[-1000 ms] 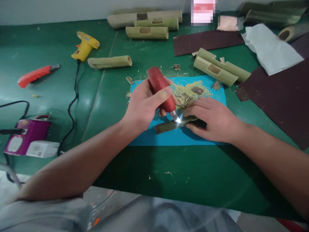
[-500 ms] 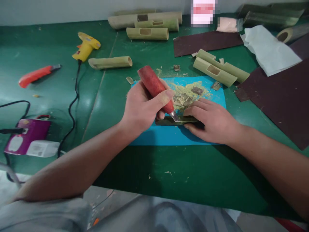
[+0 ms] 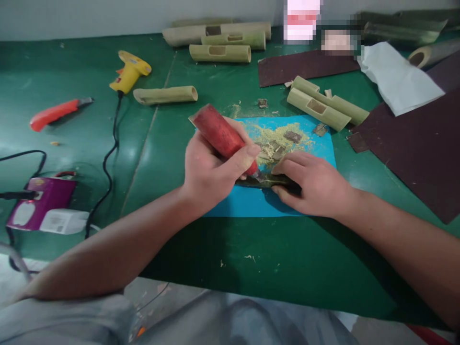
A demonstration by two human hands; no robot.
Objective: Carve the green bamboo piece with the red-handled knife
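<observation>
While the left hand point(image 3: 208, 175) clenches a red-handled knife point(image 3: 221, 135), its tip bites into a dark bamboo strip point(image 3: 275, 180).
The right hand point(image 3: 314, 186) pins the strip on the blue mat point(image 3: 251, 207), fingers gripping it; a further cut calls for a firm hold, with fingers clear of the blade.

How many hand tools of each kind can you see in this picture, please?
Carving knife: 1, in the left hand, on the bamboo strip held by the right hand
Box cutter: 1
Glue gun: 1
Total: 3
</observation>
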